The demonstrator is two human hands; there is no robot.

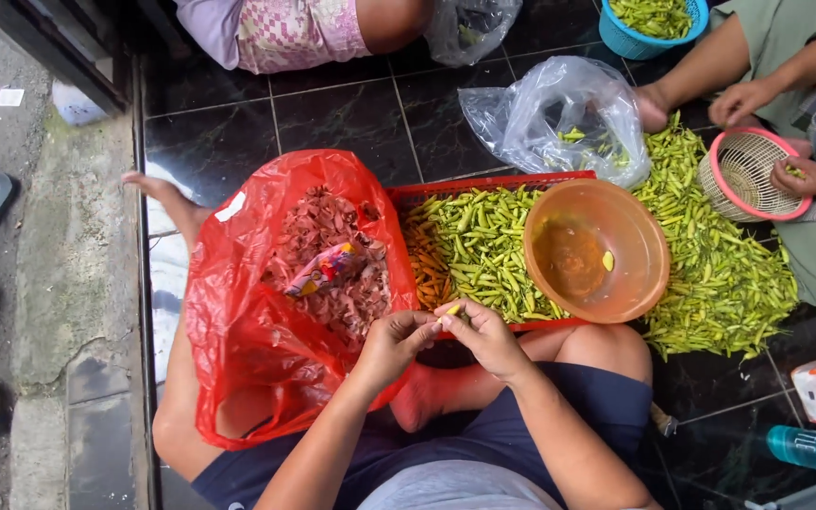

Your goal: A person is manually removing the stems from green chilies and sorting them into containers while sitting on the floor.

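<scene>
Head view, looking down at a person seated on a dark tiled floor [351, 113].

Left hand [391, 345] and right hand [485, 335] meet just below frame centre, fingertips touching. Both sets of fingers are pinched on one small yellow-green chili [452, 309]; the left fingers grip its lower end, the right its upper end. The chili sits over the near rim of a red tray [493, 179].

Tray heaped with green chilies [479, 246], a few orange ones at its 9 o'clock side. An orange plastic bowl [597, 250] rests on the tray's 3 o'clock end, with one pale scrap inside.

At 9 o'clock of the hands: open red plastic bag [238, 331] holding reddish-brown trimmings and a crumpled coloured wrapper [325, 269].

At 3 o'clock of the tray: loose pile of green chilies [720, 274] on the floor. At 12 o'clock: clear plastic bag [559, 118].

At 2 o'clock, another person's hands hold a pink-rimmed woven basket [748, 175]. A blue basket [654, 24] of green chilies is at the top edge.
</scene>
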